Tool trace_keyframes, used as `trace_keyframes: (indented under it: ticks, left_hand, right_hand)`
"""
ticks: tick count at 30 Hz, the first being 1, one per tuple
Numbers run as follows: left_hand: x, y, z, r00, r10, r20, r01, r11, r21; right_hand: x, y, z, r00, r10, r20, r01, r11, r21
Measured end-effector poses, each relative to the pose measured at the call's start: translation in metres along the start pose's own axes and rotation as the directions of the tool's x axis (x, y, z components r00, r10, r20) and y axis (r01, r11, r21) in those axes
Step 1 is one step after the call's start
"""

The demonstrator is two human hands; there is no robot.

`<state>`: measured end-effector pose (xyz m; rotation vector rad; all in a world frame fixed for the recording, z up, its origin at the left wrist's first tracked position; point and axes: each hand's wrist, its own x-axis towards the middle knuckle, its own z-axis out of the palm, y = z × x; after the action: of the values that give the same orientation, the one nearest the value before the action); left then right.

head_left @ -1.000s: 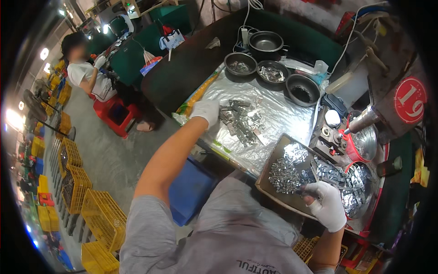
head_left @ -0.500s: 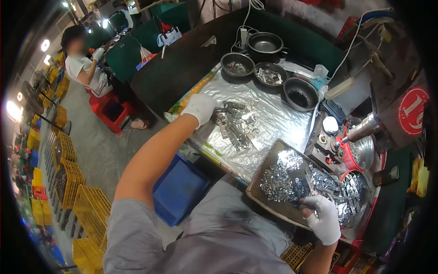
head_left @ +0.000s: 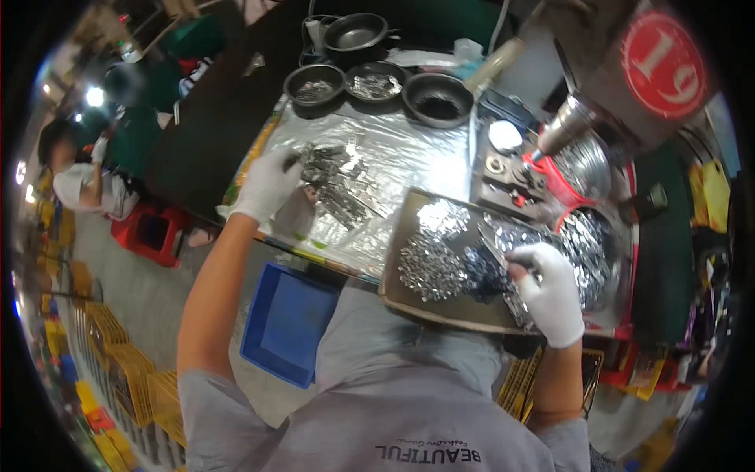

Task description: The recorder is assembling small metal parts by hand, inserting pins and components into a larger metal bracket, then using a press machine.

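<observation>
My left hand, in a white glove with a bare thumb tip, reaches the left edge of a loose pile of flat metal parts on the silvery plastic sheet. Its thumb and forefinger stand apart; I see nothing held between them. White-gloved too, my right hand is closed in a pinch over the cardboard tray. A slim metal piece lies by its fingertips; whether they grip it, I cannot make out. Small shiny metal parts and dark small parts are heaped left of that hand.
Several dark bowls line the far side of the sheet. A machine head juts in at right, above a small fixture and a red-rimmed bowl. A blue bin sits below the table. A co-worker sits far left.
The whole view has shifted, so the table appears further left and up. My left hand now meets the pile's edge with its thumb showing. My right hand has moved further over the tray.
</observation>
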<state>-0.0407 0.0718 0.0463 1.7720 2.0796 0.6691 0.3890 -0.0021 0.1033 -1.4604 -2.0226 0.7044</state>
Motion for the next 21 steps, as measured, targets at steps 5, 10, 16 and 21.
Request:
trace_keyframes:
  ticks: [5,10,16,21]
  left_hand:
    - [-0.042,0.074,0.02,0.981,0.012,0.196,0.152,0.589,-0.794]
    - [-0.08,0.109,0.05,0.993,0.043,0.107,0.086,0.342,-0.936]
    - [-0.097,0.127,0.046,0.987,0.01,0.16,0.149,0.309,-0.939]
    - [-0.096,0.122,0.05,1.0,0.007,0.02,0.015,0.413,-0.911]
  right_hand:
    - [0.01,0.007,0.027,0.986,-0.169,-0.015,0.161,0.962,-0.22]
    - [0.022,0.012,0.051,0.979,-0.196,0.052,0.202,0.922,-0.33]
    - [0.03,0.018,0.068,0.963,-0.21,0.169,0.266,0.844,-0.466]
    - [0.034,0.018,0.07,0.959,-0.181,0.217,0.271,0.806,-0.527]
